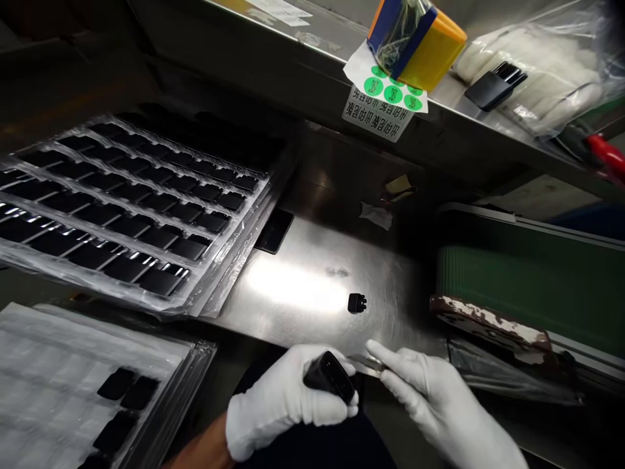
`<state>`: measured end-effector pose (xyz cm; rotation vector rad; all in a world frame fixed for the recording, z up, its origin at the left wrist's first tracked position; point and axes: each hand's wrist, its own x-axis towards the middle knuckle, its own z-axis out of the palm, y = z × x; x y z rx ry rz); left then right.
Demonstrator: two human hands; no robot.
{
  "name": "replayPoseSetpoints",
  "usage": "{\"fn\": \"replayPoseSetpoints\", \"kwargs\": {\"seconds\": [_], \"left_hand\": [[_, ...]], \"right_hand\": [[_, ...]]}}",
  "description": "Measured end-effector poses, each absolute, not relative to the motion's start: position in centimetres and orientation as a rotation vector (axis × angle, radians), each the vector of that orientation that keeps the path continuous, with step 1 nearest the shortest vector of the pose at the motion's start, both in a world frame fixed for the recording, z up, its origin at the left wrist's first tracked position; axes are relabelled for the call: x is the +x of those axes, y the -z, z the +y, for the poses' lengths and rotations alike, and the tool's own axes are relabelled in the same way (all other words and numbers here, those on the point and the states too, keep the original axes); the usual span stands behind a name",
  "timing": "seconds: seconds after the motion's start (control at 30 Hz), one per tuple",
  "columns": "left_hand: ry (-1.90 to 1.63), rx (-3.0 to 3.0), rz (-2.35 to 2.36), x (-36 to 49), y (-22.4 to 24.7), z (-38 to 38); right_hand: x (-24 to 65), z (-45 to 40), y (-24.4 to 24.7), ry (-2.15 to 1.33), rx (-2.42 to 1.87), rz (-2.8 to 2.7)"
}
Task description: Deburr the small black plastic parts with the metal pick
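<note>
My left hand (288,391), in a white glove, is closed around a black oblong plastic housing (329,378), one end of which faces up. Close beside it, my gloved right hand (430,394) pinches a thin metal tool (367,363) that looks like tweezers, its tip pointing at the housing. Whether the tip touches the housing I cannot tell. A small black piece with short prongs (357,303) lies on the steel worktop (297,319) just beyond my hands.
Stacked clear trays (195,286) of black parts stand at the left; a second tray (58,371) sits lower down. A dark flat phone-like object (274,231) lies beside the stack. At right runs a green conveyor belt (527,286). The shelf above holds a yellow-blue box (420,45) and stickers (383,91).
</note>
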<state>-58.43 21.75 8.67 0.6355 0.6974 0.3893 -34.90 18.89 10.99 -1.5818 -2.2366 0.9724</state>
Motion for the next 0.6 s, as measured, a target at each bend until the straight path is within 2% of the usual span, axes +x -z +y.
{"fn": "replayPoseSetpoints", "kwargs": {"seconds": [0.1,0.2,0.37,0.53,0.6], "left_hand": [[-0.297,0.739,0.722,-58.5,-10.7,21.9],[-0.267,0.781,0.781,-58.6,-11.6,21.4],[-0.283,0.777,0.796,-59.3,-12.0,20.4],[-0.308,0.772,0.838,-60.2,-11.7,19.5],[-0.309,0.776,0.842,-60.5,-11.3,19.2]], "right_hand": [[-36.7,20.1,-15.2,-0.188,-1.293,-2.823],[-38.4,21.0,-17.8,0.188,-1.117,-3.055],[-40.1,22.0,-18.9,0.218,-1.049,-3.145],[-40.8,23.0,-18.8,-0.069,-0.883,-3.095],[-40.4,23.0,-19.0,-0.225,-1.028,-2.828]]}}
